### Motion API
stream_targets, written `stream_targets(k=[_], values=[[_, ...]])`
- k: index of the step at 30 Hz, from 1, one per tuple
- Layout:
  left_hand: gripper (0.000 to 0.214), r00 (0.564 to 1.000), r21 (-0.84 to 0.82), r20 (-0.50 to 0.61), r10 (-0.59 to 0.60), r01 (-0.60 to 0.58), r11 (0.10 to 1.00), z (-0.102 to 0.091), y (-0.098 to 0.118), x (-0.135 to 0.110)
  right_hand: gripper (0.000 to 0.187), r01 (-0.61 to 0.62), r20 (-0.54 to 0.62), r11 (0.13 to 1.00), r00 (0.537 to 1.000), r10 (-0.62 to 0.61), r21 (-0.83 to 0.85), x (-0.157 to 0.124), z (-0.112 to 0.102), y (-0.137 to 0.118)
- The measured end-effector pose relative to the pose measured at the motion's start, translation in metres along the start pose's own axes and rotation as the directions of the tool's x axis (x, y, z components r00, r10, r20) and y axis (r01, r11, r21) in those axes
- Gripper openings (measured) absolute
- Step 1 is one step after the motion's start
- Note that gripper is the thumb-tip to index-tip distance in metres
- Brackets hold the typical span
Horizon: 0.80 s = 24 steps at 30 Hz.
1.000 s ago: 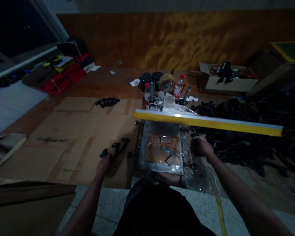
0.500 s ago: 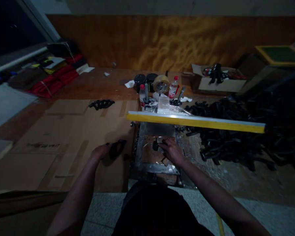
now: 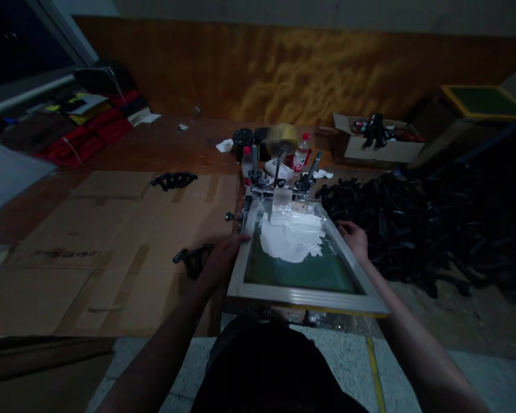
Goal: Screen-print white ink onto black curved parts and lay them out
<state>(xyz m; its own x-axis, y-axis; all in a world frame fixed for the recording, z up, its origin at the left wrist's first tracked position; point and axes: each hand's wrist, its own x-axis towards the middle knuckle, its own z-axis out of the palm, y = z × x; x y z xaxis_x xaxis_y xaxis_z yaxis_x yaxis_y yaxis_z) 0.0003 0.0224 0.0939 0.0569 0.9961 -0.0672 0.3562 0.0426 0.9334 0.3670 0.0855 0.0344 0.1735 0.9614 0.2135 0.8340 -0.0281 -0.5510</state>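
Observation:
A screen printing frame with silver sides and green mesh lies lowered over the base plate. White ink is spread across the far half of the mesh. My left hand grips the frame's left side, its fingertips at the rim and its lower fingers in shadow. On the opposite side, my right hand has curled fingers on the right rim. A black openwork plastic part rests on the cardboard beside my left hand, partly covered by it. Whatever lies under the screen is hidden.
Another black part lies farther back on the cardboard sheet. A heap of black parts fills the right side. Behind the hinge clamps stand a red-capped bottle, black jars and a tape roll. An open carton sits back right.
The raised frame has swung down flat. My left hand has let go of the black part and moved right to the frame; my right hand has left the base plate for the right rim.

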Motion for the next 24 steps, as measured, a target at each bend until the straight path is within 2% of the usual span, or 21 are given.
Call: stream_targets(k=[2,5,6,8,11,13,16,17,18,19,20,23,24], values=[[0.052,0.992,0.005,0.053,-0.115,0.115,0.993,0.009,-0.031,-0.012,0.036,0.039,-0.043,0.999,0.998,-0.039,0.011,0.014,0.000,-0.010],[0.069,0.974,0.012,0.078,-0.214,0.213,0.977,0.029,-0.069,-0.017,0.060,0.285,-0.024,0.956,0.958,-0.287,-0.066,0.023,0.016,-0.057],[0.070,0.973,0.019,0.076,-0.217,0.216,0.976,0.035,-0.078,-0.017,0.063,0.365,0.029,0.924,0.931,-0.364,-0.113,0.023,0.023,-0.076],[0.068,0.975,0.035,0.074,-0.210,0.208,0.977,0.043,-0.090,-0.013,0.051,0.460,0.214,0.867,0.882,-0.420,-0.191,0.019,0.036,-0.108],[0.065,0.972,0.058,0.090,-0.216,0.211,0.976,0.046,-0.099,-0.009,0.022,0.497,0.504,0.833,0.798,-0.329,-0.243,0.000,0.045,-0.128],[0.065,0.970,0.047,0.095,-0.225,0.222,0.974,0.045,-0.101,-0.008,0.020,0.572,0.613,0.789,0.712,-0.343,-0.223,-0.018,0.042,-0.124],[0.064,0.968,0.026,0.081,-0.236,0.235,0.972,0.045,-0.104,-0.007,0.023,0.745,0.696,0.664,0.508,-0.507,-0.060,-0.037,0.027,-0.110],[0.064,0.967,0.020,0.080,-0.241,0.240,0.971,0.045,-0.104,-0.007,0.024,0.773,0.713,0.635,0.440,-0.546,0.008,-0.040,0.022,-0.107],[0.064,0.965,0.010,0.082,-0.247,0.247,0.969,0.046,-0.104,-0.007,0.024,0.781,0.724,0.621,0.393,-0.567,0.063,-0.040,0.018,-0.105],[0.064,0.963,-0.003,0.082,-0.255,0.256,0.967,0.046,-0.105,-0.007,0.023,0.776,0.727,0.625,0.378,-0.573,0.089,-0.038,0.016,-0.104],[0.064,0.962,-0.016,0.082,-0.260,0.262,0.965,0.047,-0.105,-0.007,0.021,0.765,0.718,0.638,0.396,-0.572,0.087,-0.037,0.016,-0.104],[0.062,0.964,-0.045,0.057,-0.258,0.261,0.964,0.047,-0.103,-0.007,0.017,0.730,0.621,0.683,0.545,-0.563,-0.021,-0.040,0.024,-0.104],[0.062,0.965,-0.051,0.046,-0.257,0.259,0.964,0.047,-0.102,-0.008,0.019,0.729,0.590,0.684,0.569,-0.572,-0.040,-0.044,0.028,-0.102]])
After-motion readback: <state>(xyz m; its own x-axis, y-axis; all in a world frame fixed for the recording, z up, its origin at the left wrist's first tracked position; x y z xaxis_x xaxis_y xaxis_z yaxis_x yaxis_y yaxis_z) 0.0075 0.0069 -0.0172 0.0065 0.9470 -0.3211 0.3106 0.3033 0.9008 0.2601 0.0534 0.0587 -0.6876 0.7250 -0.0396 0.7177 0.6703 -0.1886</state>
